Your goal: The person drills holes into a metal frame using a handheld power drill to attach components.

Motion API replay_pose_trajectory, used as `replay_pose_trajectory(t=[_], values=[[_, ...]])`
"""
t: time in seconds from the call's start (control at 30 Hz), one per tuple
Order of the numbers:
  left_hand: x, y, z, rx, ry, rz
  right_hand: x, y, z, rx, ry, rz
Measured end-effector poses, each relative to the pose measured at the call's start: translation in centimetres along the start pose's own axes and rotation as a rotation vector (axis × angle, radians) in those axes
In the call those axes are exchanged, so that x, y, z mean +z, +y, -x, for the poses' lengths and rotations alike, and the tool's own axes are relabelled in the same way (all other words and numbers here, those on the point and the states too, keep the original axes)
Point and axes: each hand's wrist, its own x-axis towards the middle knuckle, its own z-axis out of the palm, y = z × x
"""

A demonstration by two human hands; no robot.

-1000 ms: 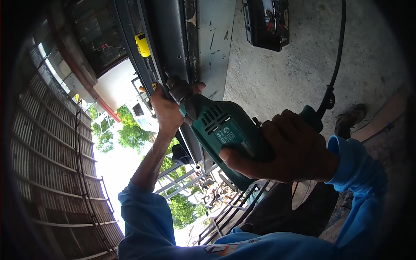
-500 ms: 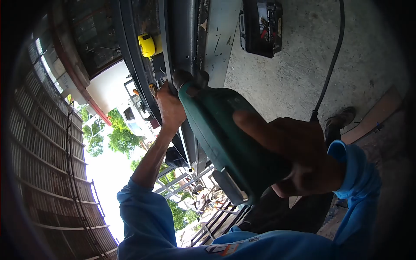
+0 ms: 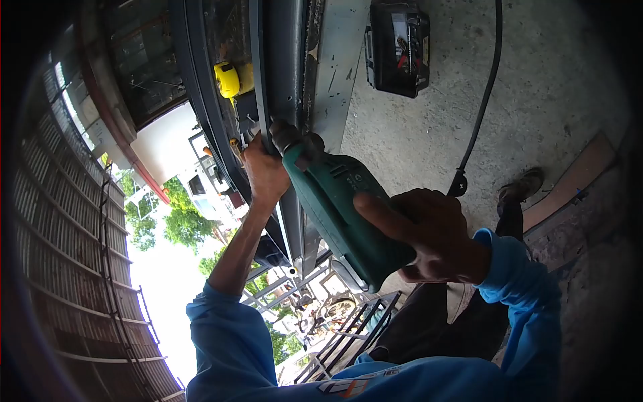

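My right hand point(image 3: 432, 231) is wrapped around the rear grip of a green power drill point(image 3: 341, 194). The drill's dark chuck point(image 3: 287, 136) points at a long dark metal bar point(image 3: 261, 67), its tip close against the bar; contact is hard to make out. My left hand point(image 3: 266, 173) grips the bar just beside the chuck, its fingers partly hidden behind the metal. A yellow tape measure point(image 3: 228, 80) lies farther along the metal frame, with a small orange-handled tool point(image 3: 236, 145) near my left fingers.
An open black toolbox point(image 3: 398, 50) with tools inside sits on the concrete floor point(image 3: 462, 74). The drill's black cable point(image 3: 483, 100) trails across that floor. A brown flat strip point(image 3: 569, 184) lies near my shoe point(image 3: 522, 184). Metal frames point(image 3: 348, 335) stand behind.
My right hand and the drill have shifted left in the view, toward the bar, and appear farther from the camera. My left hand keeps its place on the bar. The view has shifted slightly.
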Motion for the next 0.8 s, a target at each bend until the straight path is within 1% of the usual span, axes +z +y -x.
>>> replay_pose_trajectory(t=[0.03,0.07,0.1,0.17,0.2,0.23,0.27,0.3,0.33,0.37,0.4,0.47,0.5,0.53,0.57,0.6,0.63,0.67,0.7,0.77,0.8], values=[[0.0,-0.7,0.0,0.011,0.004,0.015,-0.6,-0.4,-0.4,0.063,0.017,-0.115],[0.0,-1.0,0.0,0.083,0.047,-0.045,-1.4,-0.3,-0.9,0.107,0.036,-0.298],[0.2,-1.0,0.0,0.154,0.092,-0.101,-1.7,-0.5,-1.7,0.143,0.13,-0.379],[0.3,-0.5,0.3,0.142,0.114,-0.027,-3.6,0.2,-2.5,0.284,0.11,-0.508],[0.4,-0.5,0.4,0.077,0.102,-0.083,-4.2,0.6,-2.5,0.297,0.131,-0.453],[0.5,-0.5,0.2,0.02,0.096,-0.131,-4.6,0.9,-1.9,0.317,0.042,-0.394],[0.6,-0.8,0.2,0.023,0.102,-0.136,-4.7,1.2,-1.5,0.332,-0.037,-0.32],[0.9,-1.4,0.1,0.178,0.169,-0.074,-4.7,1.2,-1.4,0.173,0.003,-0.329],[0.8,-1.2,0.1,0.174,0.141,-0.059,-4.0,1.6,-0.6,0.109,-0.003,-0.095],[0.9,-0.7,0.0,0.251,0.207,-0.058,-3.8,1.2,-0.4,0.098,-0.069,0.069],[0.9,-0.4,0.1,0.232,0.209,-0.028,-3.4,0.4,-1.0,0.032,0.006,0.044],[1.1,-1.4,0.4,0.047,0.142,-0.01,-4.7,-1.6,-1.7,0.204,-0.057,-0.054],[0.9,-1.1,0.5,0.019,0.121,-0.015,-6.4,-2.6,-2.2,0.198,-0.048,-0.025],[1.2,-1.5,0.6,0.091,0.165,0.06,-8.5,-3.7,-2.4,0.262,-0.103,-0.022],[0.6,-0.1,0.7,0.072,0.156,-0.018,-10.9,-4.8,-2.8,0.325,-0.159,-0.014],[1.3,-1.5,0.6,0.153,0.197,0.005,-13.5,-6.6,-3.3,0.364,-0.139,-0.109],[2.6,-3.7,0.7,0.181,0.25,0.054,-18.1,-8.0,-4.5,0.407,-0.088,-0.218],[2.5,-3.9,1.1,0.146,0.225,0.013,-20.7,-8.8,-5.1,0.44,-0.054,-0.241],[2.4,-3.4,0.8,0.112,0.202,-0.033,-22.9,-9.2,-6.1,0.474,0.032,-0.284],[1.3,-1.6,0.1,0.106,0.087,-0.064,-26.7,-8.4,-7.6,0.596,0.281,-0.445],[0.2,2.4,-1.1,0.169,0.127,0.049,-28.4,-7.5,-7.9,0.639,0.393,-0.583]])
